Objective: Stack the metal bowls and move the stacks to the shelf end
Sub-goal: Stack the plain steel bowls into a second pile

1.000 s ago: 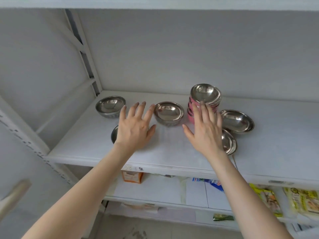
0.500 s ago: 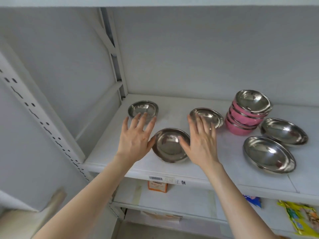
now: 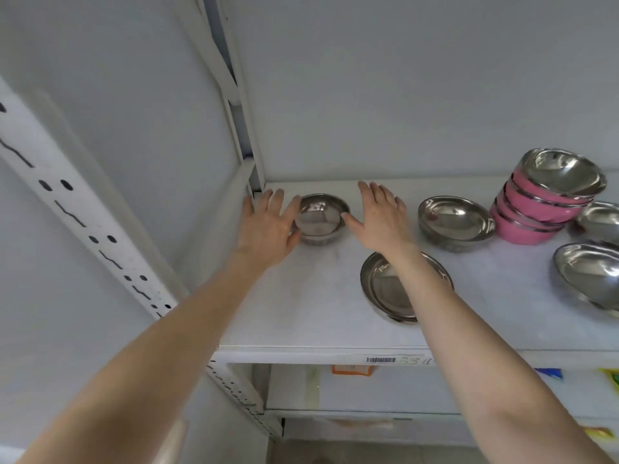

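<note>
left hand (image 3: 268, 226) and right hand (image 3: 380, 217) spread flat, fingers splayed, on either side of a small metal bowl (image 3: 321, 217) near the back left corner of the shelf (image 3: 301, 316); left thumb and right thumb touching or just at its rim, neither hand closed on it, hands apart with the bowl between. under the right forearm, a flat metal dish (image 3: 390, 289) towards the front edge, partly covered by the arm. right of the right hand, a second metal bowl (image 3: 455, 221) standing alone, then a stack of pink bowls (image 3: 539, 212) with a steel bowl nested on top, near the back edge. further right, two more metal bowls (image 3: 589, 276) cut off by the picture's edge. white perforated upright (image 3: 80, 219) at the left front corner; barcode label (image 3: 381, 360) on the front edge; packets on the lower shelf (image 3: 368, 390). compared with half a second ago, both hands further back and left, off the front dish and now flanking the back-corner bowl; bowls themselves in the same places on the shelf.
</note>
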The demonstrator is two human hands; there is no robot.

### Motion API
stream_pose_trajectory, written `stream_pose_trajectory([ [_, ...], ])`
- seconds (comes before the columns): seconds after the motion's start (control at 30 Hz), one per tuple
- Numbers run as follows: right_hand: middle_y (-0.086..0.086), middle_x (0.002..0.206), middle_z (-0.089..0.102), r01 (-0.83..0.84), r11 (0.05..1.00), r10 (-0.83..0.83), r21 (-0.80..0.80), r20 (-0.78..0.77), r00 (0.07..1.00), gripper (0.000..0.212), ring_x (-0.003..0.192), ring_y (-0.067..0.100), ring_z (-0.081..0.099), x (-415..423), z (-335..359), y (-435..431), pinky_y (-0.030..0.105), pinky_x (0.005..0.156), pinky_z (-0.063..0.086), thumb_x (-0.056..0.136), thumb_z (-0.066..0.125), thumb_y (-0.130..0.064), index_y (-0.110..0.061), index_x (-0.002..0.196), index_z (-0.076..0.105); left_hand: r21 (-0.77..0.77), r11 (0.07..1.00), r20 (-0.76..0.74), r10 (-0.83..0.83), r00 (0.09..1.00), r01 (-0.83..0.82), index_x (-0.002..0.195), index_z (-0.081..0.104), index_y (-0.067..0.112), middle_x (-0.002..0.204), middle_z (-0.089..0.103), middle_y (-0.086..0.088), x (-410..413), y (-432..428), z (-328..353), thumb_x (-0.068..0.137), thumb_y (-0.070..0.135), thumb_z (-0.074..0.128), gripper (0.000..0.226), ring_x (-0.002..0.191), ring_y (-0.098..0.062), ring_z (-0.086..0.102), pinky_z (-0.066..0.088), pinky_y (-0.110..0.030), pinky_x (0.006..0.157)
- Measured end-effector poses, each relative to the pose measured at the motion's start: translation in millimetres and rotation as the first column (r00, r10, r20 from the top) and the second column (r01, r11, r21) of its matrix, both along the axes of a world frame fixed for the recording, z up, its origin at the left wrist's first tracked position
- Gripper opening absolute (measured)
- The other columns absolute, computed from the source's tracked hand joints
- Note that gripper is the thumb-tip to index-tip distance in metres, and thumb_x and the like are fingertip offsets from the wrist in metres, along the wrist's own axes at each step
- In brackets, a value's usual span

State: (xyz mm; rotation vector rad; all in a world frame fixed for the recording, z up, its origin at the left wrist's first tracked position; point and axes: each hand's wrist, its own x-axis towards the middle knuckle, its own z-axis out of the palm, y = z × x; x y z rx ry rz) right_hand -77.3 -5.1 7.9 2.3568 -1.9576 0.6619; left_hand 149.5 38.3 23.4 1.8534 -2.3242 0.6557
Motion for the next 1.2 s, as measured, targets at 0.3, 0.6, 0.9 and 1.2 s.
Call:
stream_pose_trajectory([
  [0.3, 0.011, 0.154, 0.034, -0.009, 0.958, -0.037, 0.287, 0.153, 0.988, 0.079, 0.137, 0.033, 0.034, 19.8, -17.9, -48.0, 0.049, 0.106, 0.033, 0.090, 0.047, -0.057, -0.018, 0.152, 0.018, 0.173, 0.980, -0.269, 0.147, 0.952, -0.103, 0.152, 0.027, 0.024, 0.150, 0.040, -0.011, 9.4, -49.9, -29.2, 0.096, 0.055, 0.038, 0.065, 0.133, -0.034, 0.039, 0.037, -0.048, 0.102],
  [0.6, -0.001, 0.119, 0.060, -0.230, 0.843, -0.099, 0.487, 0.560, 0.822, 0.055, 0.106, 0.021, 0.056, 22.9, -34.5, -73.8, 0.031, 0.072, 0.046, 0.083, 0.062, -0.048, -0.020, 0.128, 0.048, 0.468, 0.860, -0.812, 0.327, 0.484, 0.205, 0.155, 0.014, 0.014, 0.152, 0.042, -0.011, 5.8, -72.3, -53.8, 0.094, 0.046, 0.056, 0.081, 0.132, -0.030, 0.048, 0.036, -0.039, 0.112],
  [0.9, -0.002, 0.102, 0.061, -0.273, 0.824, -0.128, 0.497, 0.631, 0.765, 0.029, 0.085, 0.019, 0.063, 23.5, -27.9, -67.9, 0.037, 0.073, 0.057, 0.083, 0.064, -0.028, -0.027, 0.107, 0.050, 0.436, 0.841, -0.898, 0.382, 0.218, 0.322, 0.151, 0.021, 0.023, 0.131, 0.056, -0.002, 3.0, -71.8, -57.4, 0.087, 0.038, 0.070, 0.083, 0.096, -0.016, 0.063, 0.051, -0.017, 0.060],
  [1.2, -0.002, 0.103, 0.061, -0.232, 0.873, -0.145, 0.430, 0.682, 0.717, 0.040, 0.076, 0.018, 0.065, 0.0, -4.8, -40.2, 0.034, 0.069, 0.058, 0.084, 0.064, -0.032, -0.025, 0.120, 0.047, 0.387, 0.862, -0.917, 0.323, 0.233, 0.326, 0.151, 0.023, 0.024, 0.127, 0.057, 0.000, -19.2, -59.1, -27.3, 0.086, 0.041, 0.070, 0.082, 0.088, -0.019, 0.065, 0.049, -0.016, 0.059],
])
